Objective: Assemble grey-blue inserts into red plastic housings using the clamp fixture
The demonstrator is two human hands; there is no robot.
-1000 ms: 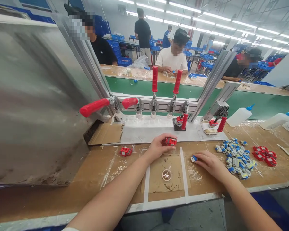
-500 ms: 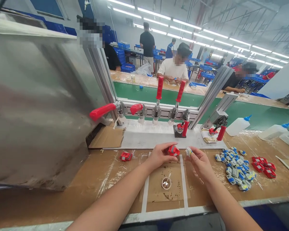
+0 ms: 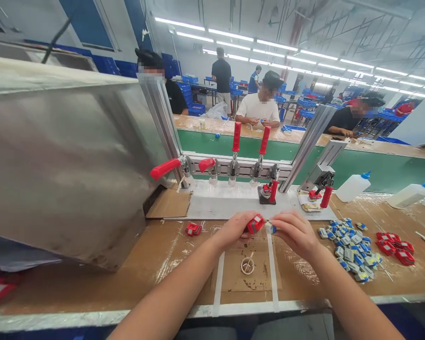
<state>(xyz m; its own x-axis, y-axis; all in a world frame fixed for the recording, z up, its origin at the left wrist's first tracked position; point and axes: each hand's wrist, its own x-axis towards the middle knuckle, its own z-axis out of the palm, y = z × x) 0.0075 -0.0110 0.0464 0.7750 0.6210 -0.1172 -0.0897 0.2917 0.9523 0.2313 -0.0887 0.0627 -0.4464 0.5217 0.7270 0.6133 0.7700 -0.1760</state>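
My left hand (image 3: 236, 228) is closed around a red plastic part (image 3: 255, 224) with grey on it. Just to its right, my right hand (image 3: 294, 232) pinches a small blue-and-white block (image 3: 270, 228) by its edge. The two pieces are close together; whether they touch I cannot tell. Below them, a small round cup (image 3: 247, 266) with a thin stick in it stands on a cardboard sheet (image 3: 233, 282) edged by white tape strips. Another red part (image 3: 193, 229) lies to the left of my left hand.
Red-handled toggle clamps (image 3: 235, 137) line a metal frame behind my hands. To the right are a pile of blue-and-white blocks (image 3: 350, 250), several red parts (image 3: 395, 246) and white bottles (image 3: 352, 187). A large metal box (image 3: 67, 170) blocks the left. Co-workers sit across the bench.
My right hand has turned and brought the blue-and-white block closer to the red part. My left hand has tilted the red part. The camera view has shifted left.
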